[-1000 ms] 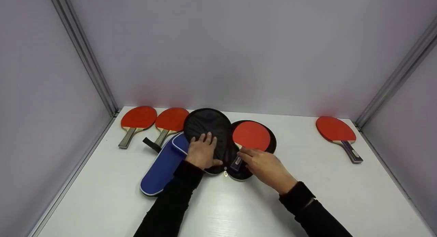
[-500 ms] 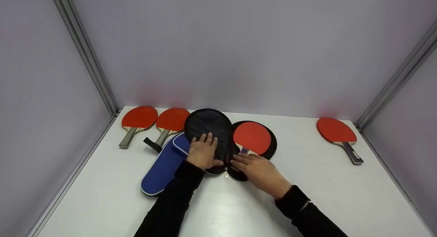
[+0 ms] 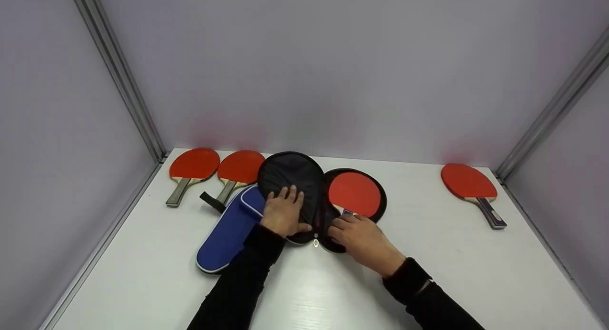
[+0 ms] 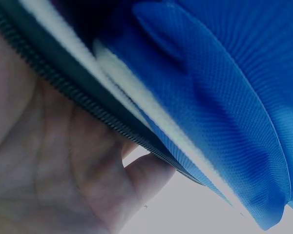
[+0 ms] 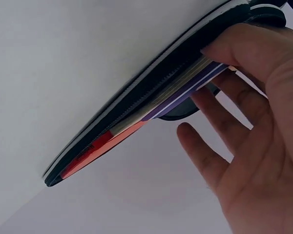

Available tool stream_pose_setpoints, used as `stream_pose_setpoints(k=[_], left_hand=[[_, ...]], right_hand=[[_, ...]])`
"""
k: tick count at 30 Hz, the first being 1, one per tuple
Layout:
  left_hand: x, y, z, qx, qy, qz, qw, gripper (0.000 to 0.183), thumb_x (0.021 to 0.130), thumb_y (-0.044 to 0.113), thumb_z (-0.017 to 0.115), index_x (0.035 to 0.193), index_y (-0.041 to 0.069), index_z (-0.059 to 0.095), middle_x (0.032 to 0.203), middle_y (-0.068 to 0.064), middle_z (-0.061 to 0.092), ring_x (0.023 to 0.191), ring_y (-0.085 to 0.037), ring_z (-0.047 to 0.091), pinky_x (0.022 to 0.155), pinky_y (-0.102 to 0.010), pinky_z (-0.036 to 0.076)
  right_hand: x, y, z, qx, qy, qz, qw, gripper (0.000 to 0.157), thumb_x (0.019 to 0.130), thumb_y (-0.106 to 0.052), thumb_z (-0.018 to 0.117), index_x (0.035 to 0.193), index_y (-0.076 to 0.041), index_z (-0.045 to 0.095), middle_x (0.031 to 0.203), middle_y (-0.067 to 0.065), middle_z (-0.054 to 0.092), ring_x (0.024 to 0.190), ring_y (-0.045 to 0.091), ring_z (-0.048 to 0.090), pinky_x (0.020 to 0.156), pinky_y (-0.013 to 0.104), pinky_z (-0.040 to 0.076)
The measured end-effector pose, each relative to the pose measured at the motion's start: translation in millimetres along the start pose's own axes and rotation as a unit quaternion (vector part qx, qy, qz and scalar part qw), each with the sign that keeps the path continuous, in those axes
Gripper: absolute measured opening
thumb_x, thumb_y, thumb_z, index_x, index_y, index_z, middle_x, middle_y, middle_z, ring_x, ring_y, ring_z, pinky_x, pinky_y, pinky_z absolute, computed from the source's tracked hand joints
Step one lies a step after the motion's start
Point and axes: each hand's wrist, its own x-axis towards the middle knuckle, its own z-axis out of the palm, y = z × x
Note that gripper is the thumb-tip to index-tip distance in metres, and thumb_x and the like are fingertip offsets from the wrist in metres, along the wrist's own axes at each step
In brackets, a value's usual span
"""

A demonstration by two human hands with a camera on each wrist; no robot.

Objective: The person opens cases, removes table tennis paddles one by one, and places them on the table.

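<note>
A zippered paddle case lies unfolded mid-table, its black left half (image 3: pixel 291 172) and right half (image 3: pixel 383 204) side by side. On the right half sits a table tennis paddle (image 3: pixel 355 195), red face up. My left hand (image 3: pixel 283 214) rests with spread fingers on the left half; the left wrist view shows its palm beside a zipper edge (image 4: pixel 83 100) and blue cloth (image 4: pixel 224 112). My right hand (image 3: pixel 365 241) covers most of the handle. In the right wrist view, its thumb and fingers are on either side of the purple-striped handle (image 5: pixel 185 90), the outer fingers spread.
Partly under the open case lies a blue case (image 3: pixel 223 242) with a black strap (image 3: pixel 212 201). Two red paddles, one far left (image 3: pixel 194 163) and one beside it (image 3: pixel 240 166), lie at the back. Another paddle (image 3: pixel 468 181) lies far right. Walls enclose the white table (image 3: pixel 442 254).
My right hand first slid off the handle's end and flattened over it, then its fingers curled in. The paddle has shifted slightly right within the case. My left hand has stayed put.
</note>
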Motion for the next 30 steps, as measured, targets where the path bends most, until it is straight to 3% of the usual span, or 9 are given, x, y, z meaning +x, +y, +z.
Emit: stream_pose_setpoints(k=[5,10,16,23,30], left_hand=[[-1.7,0.8,-1.6,-0.007,-0.003,-0.003,1.0,0.112,0.102,0.074,0.08,0.186,0.015,0.035,0.196,-0.016,0.028,0.183,-0.04,0.03,0.149,-0.067,0.028],[-1.2,0.6,0.4,0.005,0.009,-0.002,0.9999,0.111,0.102,0.075,0.079,0.186,0.015,0.037,0.195,-0.015,0.031,0.182,-0.039,0.033,0.147,-0.066,0.031],[-0.5,-0.4,6.2,0.013,0.031,0.003,0.9994,0.111,0.1,0.076,0.081,0.184,0.015,0.041,0.193,-0.016,0.036,0.18,-0.039,0.038,0.145,-0.067,0.036],[-0.2,-0.2,5.5,0.015,0.025,0.003,0.9996,0.111,0.101,0.076,0.08,0.184,0.015,0.04,0.194,-0.016,0.035,0.18,-0.039,0.037,0.145,-0.067,0.035],[1.0,-0.5,4.9,0.01,0.021,0.004,0.9997,0.111,0.101,0.075,0.08,0.185,0.015,0.039,0.194,-0.015,0.033,0.181,-0.04,0.036,0.146,-0.067,0.034]], right_hand=[[0.2,6.0,1.6,-0.033,0.024,-0.027,0.999,0.014,0.106,-0.034,0.087,0.114,-0.023,0.083,0.116,-0.005,0.085,0.114,0.019,0.081,0.093,0.034,0.071],[0.5,12.6,-1.6,-0.024,0.035,-0.025,0.999,0.017,0.106,-0.034,0.087,0.115,-0.021,0.08,0.118,-0.005,0.084,0.114,0.02,0.079,0.086,0.034,0.07],[-1.0,20.7,-12.5,0.013,0.047,0.005,0.999,0.018,0.105,-0.025,0.089,0.118,-0.016,0.079,0.12,0.001,0.083,0.115,0.023,0.078,0.086,0.036,0.072],[-2.9,31.7,-24.4,0.038,0.047,0.033,0.998,0.029,0.097,-0.006,0.095,0.119,-0.014,0.077,0.121,0.004,0.08,0.118,0.025,0.077,0.09,0.037,0.073],[-7.4,44.0,-33.0,0.074,0.077,0.095,0.99,0.032,0.096,0.006,0.088,0.118,-0.013,0.074,0.122,0.003,0.079,0.117,0.025,0.075,0.076,0.04,0.073]])
